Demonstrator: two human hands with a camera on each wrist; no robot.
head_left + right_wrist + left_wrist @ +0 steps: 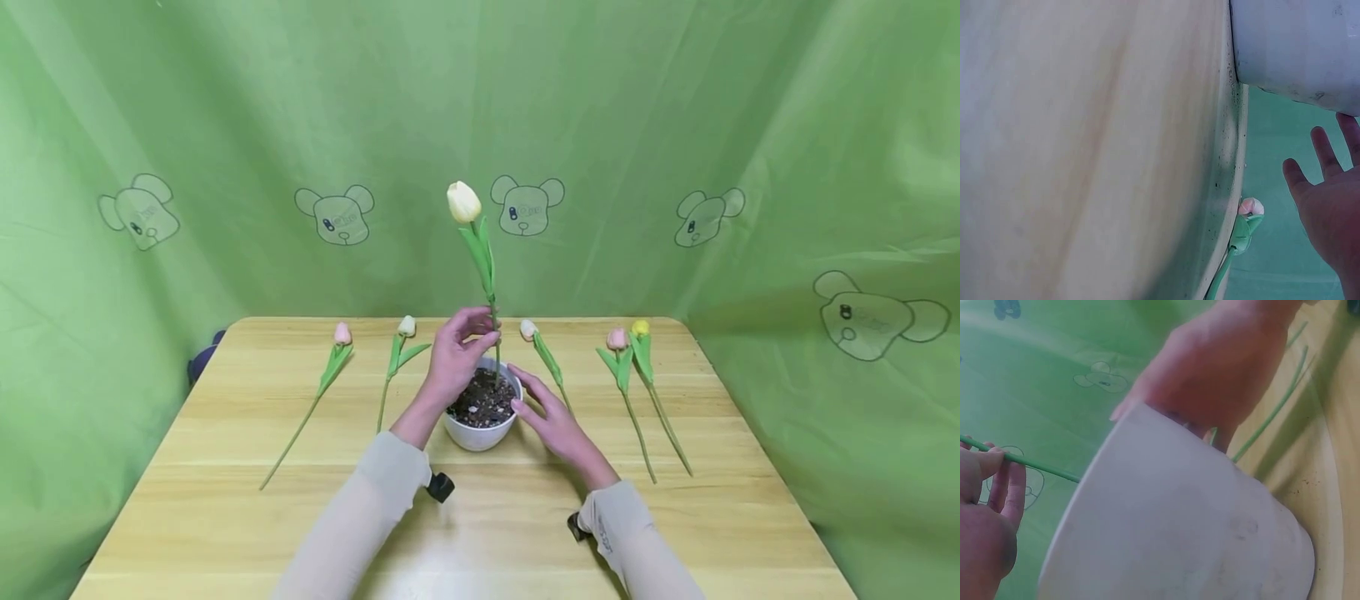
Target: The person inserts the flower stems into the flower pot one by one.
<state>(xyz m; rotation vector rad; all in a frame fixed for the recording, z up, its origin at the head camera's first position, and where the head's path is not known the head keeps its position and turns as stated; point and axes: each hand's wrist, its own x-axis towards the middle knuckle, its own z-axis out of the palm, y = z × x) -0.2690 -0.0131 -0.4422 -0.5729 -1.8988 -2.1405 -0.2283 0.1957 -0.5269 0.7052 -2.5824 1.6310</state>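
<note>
A pale yellow tulip stands nearly upright, its stem's lower end in the dark soil of a white flowerpot. My left hand pinches the green stem between thumb and fingers, just above the pot. On the pot's right side my right hand touches the rim with fingers extended. In the right wrist view, that hand's fingers are spread beside the pot wall. How deep the stem goes into the soil is hidden.
Left of the pot lie a pink tulip and a white tulip. Right of it are another white tulip, a pink one and a yellow one. A green curtain encloses the wooden table.
</note>
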